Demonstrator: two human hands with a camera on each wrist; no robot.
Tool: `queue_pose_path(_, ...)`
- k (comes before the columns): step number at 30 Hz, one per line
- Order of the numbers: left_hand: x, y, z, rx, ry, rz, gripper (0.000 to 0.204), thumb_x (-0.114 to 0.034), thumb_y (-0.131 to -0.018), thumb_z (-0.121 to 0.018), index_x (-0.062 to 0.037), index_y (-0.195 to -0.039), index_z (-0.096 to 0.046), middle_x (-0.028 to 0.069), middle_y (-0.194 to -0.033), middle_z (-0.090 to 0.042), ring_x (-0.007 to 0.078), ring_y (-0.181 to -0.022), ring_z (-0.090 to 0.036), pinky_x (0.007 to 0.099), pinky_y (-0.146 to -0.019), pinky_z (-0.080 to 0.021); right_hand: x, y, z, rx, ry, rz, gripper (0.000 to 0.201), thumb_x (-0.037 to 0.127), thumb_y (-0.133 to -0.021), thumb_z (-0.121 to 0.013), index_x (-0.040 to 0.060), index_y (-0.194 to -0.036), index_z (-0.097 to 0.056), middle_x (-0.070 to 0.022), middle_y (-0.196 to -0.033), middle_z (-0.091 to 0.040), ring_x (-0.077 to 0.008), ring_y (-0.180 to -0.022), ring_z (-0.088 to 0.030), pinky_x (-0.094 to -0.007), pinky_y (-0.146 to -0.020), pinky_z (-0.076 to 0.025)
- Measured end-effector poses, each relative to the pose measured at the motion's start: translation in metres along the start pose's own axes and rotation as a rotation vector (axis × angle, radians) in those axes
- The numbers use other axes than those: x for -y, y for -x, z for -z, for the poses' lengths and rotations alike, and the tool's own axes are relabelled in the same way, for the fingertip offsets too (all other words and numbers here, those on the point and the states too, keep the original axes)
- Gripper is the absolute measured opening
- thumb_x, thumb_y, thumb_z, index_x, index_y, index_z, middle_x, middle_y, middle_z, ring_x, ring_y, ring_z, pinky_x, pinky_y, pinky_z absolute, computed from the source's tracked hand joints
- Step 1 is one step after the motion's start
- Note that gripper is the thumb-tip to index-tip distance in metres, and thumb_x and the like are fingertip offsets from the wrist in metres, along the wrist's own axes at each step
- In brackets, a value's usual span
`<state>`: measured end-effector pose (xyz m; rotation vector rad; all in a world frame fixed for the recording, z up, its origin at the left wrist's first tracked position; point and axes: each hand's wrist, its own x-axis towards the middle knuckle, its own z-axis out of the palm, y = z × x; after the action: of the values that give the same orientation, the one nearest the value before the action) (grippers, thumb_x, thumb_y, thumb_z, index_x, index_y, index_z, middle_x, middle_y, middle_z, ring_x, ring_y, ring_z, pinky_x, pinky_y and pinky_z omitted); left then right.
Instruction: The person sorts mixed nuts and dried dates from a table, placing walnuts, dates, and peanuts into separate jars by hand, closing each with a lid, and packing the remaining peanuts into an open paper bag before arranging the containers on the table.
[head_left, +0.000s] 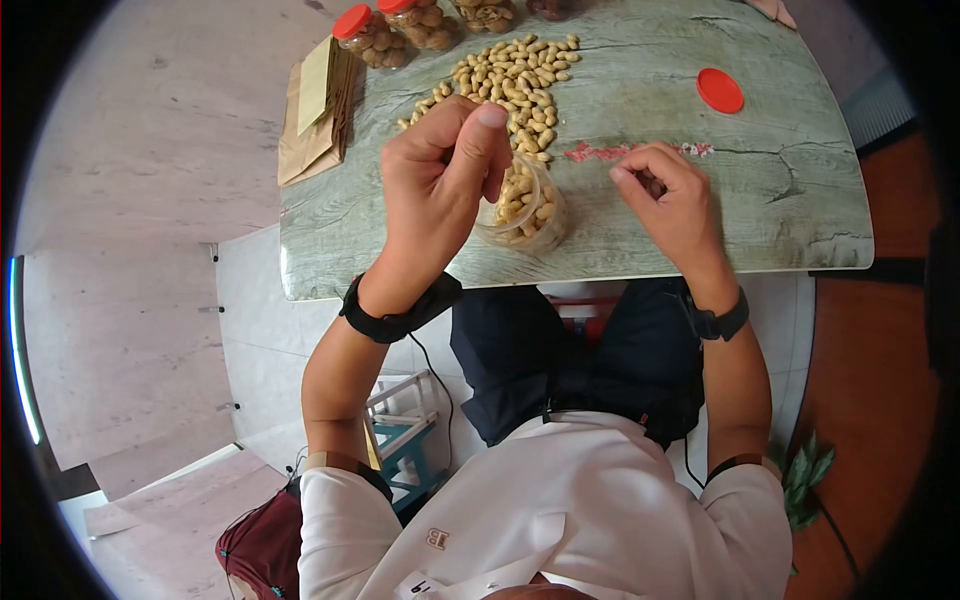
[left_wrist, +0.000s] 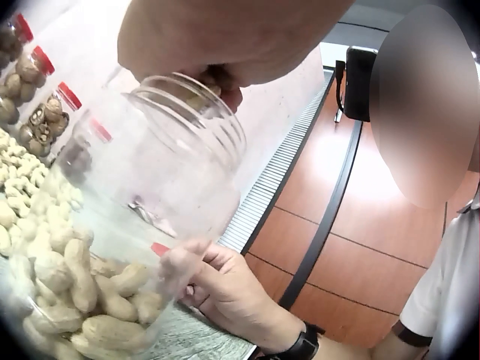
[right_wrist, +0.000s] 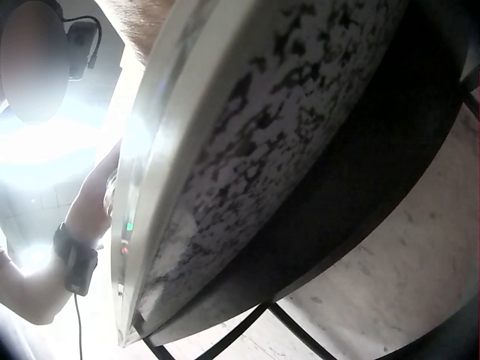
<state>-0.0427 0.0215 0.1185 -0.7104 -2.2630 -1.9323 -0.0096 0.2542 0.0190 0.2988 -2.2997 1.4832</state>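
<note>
A clear plastic jar [head_left: 552,232], partly filled with unshelled peanuts [left_wrist: 90,296], stands near the table's front edge. My left hand [head_left: 440,165] is above its mouth, fingers curled down and thumb pressed over them. In the left wrist view, something tan like a peanut [left_wrist: 210,84] shows between those fingertips, right at the jar's rim. To the right of the jar, my right hand [head_left: 672,200] rests loosely curled at the tabletop, its palm mostly hidden. Behind the jar spreads a heap of loose peanuts [head_left: 515,80].
Several red-lidded jars [head_left: 378,45] of nuts line the back left. Brown paper bags [head_left: 320,135] lie at the left edge. A red lid [head_left: 720,91] sits at the back right. Torn red-and-white residue [head_left: 598,152] marks the table [head_left: 780,215].
</note>
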Motion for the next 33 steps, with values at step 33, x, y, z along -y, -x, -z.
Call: queue_pose_path(33, -0.001, -0.0041, -0.0025, 0.225, -0.761, -0.418, 0.03, -0.026, -0.084, -0.086, -0.0007, -0.081, -0.069, 0.0079, -0.083, -0.066, 0.0204, -0.069, -0.063, 0.0309, -0.06, -0.047, 0.0002, -0.0005, 0.0004, -0.001, 0.0, 0.02, 0.009, 0.002, -0.087, -0.077, 0.0, -0.092, -0.07, -0.0055, -0.086, -0.068, -0.013, -0.065, -0.06, -0.0278, -0.059, -0.048)
